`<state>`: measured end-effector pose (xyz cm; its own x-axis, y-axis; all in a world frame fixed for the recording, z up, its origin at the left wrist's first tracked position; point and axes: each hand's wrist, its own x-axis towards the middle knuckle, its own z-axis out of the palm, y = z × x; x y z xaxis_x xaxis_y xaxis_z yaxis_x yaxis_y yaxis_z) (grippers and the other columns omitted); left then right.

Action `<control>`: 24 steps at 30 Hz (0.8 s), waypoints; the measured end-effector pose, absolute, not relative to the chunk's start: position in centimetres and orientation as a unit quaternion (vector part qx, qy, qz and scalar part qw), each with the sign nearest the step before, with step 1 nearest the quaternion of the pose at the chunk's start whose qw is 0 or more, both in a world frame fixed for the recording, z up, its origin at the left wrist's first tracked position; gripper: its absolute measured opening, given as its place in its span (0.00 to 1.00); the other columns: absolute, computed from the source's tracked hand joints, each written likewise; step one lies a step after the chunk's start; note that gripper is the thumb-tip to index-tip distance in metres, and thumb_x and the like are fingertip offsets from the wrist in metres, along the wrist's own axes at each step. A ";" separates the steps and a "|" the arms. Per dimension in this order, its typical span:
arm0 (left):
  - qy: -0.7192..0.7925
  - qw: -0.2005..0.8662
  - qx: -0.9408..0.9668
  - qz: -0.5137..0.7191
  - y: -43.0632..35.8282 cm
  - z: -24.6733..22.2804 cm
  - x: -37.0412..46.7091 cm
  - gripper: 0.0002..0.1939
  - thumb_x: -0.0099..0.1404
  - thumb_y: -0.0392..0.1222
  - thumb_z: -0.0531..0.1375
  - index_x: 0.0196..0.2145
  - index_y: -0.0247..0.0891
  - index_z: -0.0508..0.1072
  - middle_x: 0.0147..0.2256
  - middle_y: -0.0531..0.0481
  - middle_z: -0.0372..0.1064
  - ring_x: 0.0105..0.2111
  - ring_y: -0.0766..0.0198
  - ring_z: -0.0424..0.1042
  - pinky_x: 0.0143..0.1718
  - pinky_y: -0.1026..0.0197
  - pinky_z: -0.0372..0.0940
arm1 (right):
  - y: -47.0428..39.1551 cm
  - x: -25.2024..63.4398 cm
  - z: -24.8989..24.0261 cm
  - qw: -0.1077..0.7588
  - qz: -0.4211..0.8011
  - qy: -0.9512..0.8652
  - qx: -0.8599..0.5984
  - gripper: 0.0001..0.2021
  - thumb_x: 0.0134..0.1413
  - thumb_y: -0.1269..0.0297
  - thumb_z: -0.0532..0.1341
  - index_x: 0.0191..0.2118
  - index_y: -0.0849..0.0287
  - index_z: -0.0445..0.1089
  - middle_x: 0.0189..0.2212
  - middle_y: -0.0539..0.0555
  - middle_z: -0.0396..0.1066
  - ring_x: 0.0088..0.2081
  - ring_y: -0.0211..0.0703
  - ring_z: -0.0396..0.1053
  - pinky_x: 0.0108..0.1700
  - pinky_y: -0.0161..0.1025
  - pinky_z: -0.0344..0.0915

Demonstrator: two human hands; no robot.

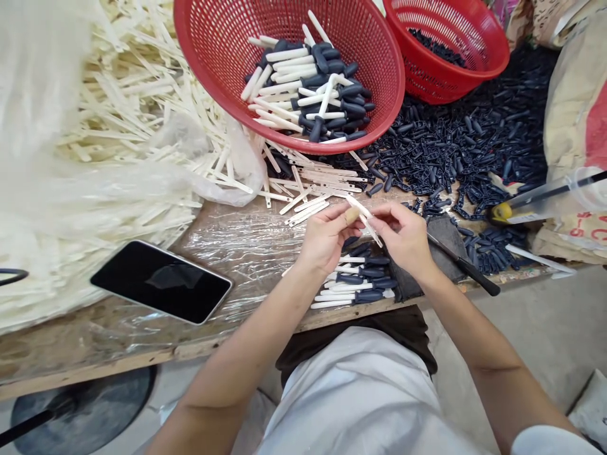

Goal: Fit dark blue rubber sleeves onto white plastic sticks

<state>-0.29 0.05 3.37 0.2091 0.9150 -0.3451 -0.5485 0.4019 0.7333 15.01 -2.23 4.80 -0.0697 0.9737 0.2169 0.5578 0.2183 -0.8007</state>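
My left hand (327,237) and my right hand (402,237) meet above the table near its front edge. Between their fingertips are slim white plastic strips (364,218), pinched by both hands; the strips lie at an angle to each other. A yellowish wrap covers part of my left thumb. Just below the hands, several white sticks with dark handles (355,296) lie side by side on the table. More loose white strips (308,210) lie beyond my left hand.
A red basket (203,57) holds white-and-dark pieces; a second red basket (478,60) holds small dark parts. Dark parts (441,145) heap at right, white strips (128,107) at left. A phone (161,281), a dark-handled tool (467,265) and a sack (578,107) are around.
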 end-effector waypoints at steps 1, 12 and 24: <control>0.384 0.744 0.245 0.489 -0.2 3.4 -0.1 0.16 0.45 0.44 0.75 0.29 0.32 0.80 0.27 0.49 0.74 0.25 0.70 0.71 0.27 0.67 0.66 | -2.9 15.1 4.9 0.387 0.242 -0.682 -0.572 0.05 0.60 0.65 0.61 0.37 0.56 0.74 0.34 0.50 0.75 0.35 0.40 0.72 0.39 0.37 0.69; 0.397 0.699 0.306 0.510 -0.7 3.2 0.4 0.13 0.47 0.45 0.74 0.30 0.35 0.82 0.29 0.50 0.76 0.26 0.70 0.69 0.29 0.65 0.67 | -4.8 15.5 4.3 0.429 0.292 -0.631 -0.576 0.10 0.60 0.64 0.62 0.45 0.54 0.77 0.42 0.52 0.79 0.41 0.42 0.76 0.46 0.41 0.72; 0.411 0.671 0.367 0.497 -1.3 3.3 0.6 0.12 0.52 0.47 0.71 0.28 0.35 0.80 0.24 0.51 0.73 0.25 0.65 0.72 0.30 0.63 0.69 | -5.4 16.0 4.2 0.351 0.089 -0.762 -0.536 0.12 0.64 0.66 0.57 0.49 0.55 0.74 0.39 0.57 0.79 0.39 0.46 0.76 0.44 0.43 0.72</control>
